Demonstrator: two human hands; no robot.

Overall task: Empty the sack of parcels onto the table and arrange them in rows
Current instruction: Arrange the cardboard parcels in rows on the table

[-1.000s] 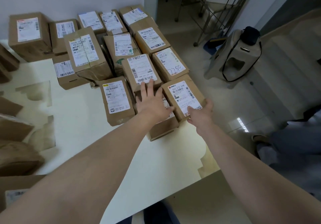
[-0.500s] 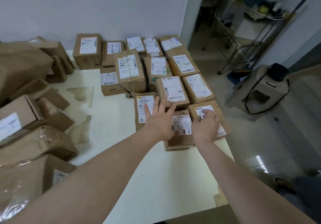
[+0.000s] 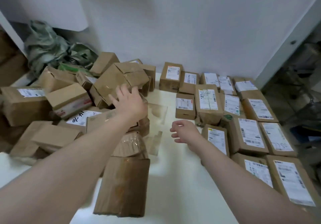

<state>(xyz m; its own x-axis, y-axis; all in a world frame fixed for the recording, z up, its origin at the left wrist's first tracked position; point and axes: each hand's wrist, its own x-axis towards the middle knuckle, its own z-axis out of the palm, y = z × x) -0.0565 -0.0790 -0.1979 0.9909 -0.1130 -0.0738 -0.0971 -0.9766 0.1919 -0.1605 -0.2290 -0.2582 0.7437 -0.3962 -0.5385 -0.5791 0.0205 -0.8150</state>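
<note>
Head view: we have left the labelled brown parcel rows [image 3: 250, 133] at right; our left hand [image 3: 130, 102] spreads fingers on a tilted brown cardboard box [image 3: 118, 77] atop the left heap [image 3: 69, 100], right hand [image 3: 186, 132] loosely curled, empty.

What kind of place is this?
Probably a small parcel-sorting room: labelled cardboard parcels in rows on a white table, an unsorted pile beside them, and a crumpled green sack.
</note>
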